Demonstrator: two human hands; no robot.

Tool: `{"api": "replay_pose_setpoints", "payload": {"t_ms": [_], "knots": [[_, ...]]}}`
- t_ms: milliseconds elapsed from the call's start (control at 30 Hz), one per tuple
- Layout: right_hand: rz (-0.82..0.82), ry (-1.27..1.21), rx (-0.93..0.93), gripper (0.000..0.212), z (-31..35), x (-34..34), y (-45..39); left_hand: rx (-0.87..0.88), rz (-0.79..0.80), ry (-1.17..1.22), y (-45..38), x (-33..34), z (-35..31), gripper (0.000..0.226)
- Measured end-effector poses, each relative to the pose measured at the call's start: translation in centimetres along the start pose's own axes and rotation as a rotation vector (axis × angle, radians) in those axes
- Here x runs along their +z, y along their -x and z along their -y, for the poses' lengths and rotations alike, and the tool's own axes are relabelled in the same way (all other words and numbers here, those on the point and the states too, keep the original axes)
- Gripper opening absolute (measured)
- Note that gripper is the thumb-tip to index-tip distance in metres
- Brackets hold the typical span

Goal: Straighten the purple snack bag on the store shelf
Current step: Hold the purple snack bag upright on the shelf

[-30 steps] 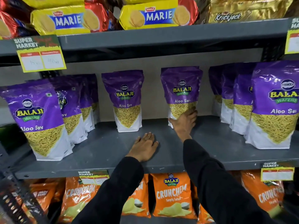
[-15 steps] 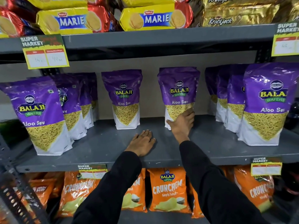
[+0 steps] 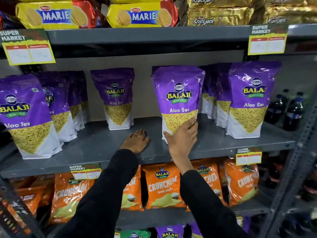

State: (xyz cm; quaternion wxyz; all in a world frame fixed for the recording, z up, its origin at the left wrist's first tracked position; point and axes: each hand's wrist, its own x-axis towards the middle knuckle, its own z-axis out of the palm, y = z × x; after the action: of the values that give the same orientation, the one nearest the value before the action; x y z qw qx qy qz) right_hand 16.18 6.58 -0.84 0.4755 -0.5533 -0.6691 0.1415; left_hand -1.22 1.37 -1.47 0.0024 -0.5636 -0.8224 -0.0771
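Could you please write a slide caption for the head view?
Right hand grips purple Aloo Sev bag; left hand rests on grey shelf.

Aloo Sev bag stands mid-shelf, right hand at its base; left hand flat on shelf just left; another bag behind-left; Crunchem bags below; Marie packs above.

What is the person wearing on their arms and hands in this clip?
Both arms are in plain black long sleeves. The left sleeve and right sleeve end at the wrists. The left hand and right hand are bare: no gloves, rings or watch visible.
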Motion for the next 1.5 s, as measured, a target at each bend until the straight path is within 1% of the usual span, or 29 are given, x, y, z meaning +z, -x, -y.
{"api": "replay_pose_setpoints", "payload": {"t_ms": [200,400,867,1100,1233,1300,1400,1467,1500], "knots": [[0.006,0.014,-0.004,0.127,-0.3,-1.1,0.5,-0.005,0.009,-0.006,0.4,-0.2,-0.3,0.056],[-0.029,0.035,-0.013,0.126,-0.5,-1.2,0.8,-0.006,0.011,-0.008,0.3,-0.3,-0.3,0.054],[-0.086,0.037,-0.022,0.124,-1.0,-0.5,0.8,-0.003,0.003,0.005,0.0,0.1,0.0,0.056],[-0.055,0.01,-0.043,0.123,-1.3,-0.2,0.5,-0.003,0.004,0.02,0.0,0.2,0.0,0.053],[-0.068,0.01,-0.044,0.124,-1.3,0.0,0.5,-0.018,0.003,0.026,0.1,0.2,0.1,0.055],[-0.05,0.007,-0.044,0.126,-1.3,-0.2,0.5,-0.026,0.003,0.034,0.3,0.0,-0.1,0.055],[-0.048,0.001,-0.054,0.132,-1.7,-1.0,1.4,-0.051,-0.054,0.119,1.1,-0.5,-0.4,0.055],[-0.089,-0.056,-0.096,0.123,-2.0,-1.7,3.0,-0.053,-0.167,0.186,2.3,-0.9,-0.5,0.058],[-0.106,-0.108,-0.135,0.113,-2.1,-1.9,4.1,-0.042,-0.241,0.199,3.1,-1.0,-0.4,0.059]]}}
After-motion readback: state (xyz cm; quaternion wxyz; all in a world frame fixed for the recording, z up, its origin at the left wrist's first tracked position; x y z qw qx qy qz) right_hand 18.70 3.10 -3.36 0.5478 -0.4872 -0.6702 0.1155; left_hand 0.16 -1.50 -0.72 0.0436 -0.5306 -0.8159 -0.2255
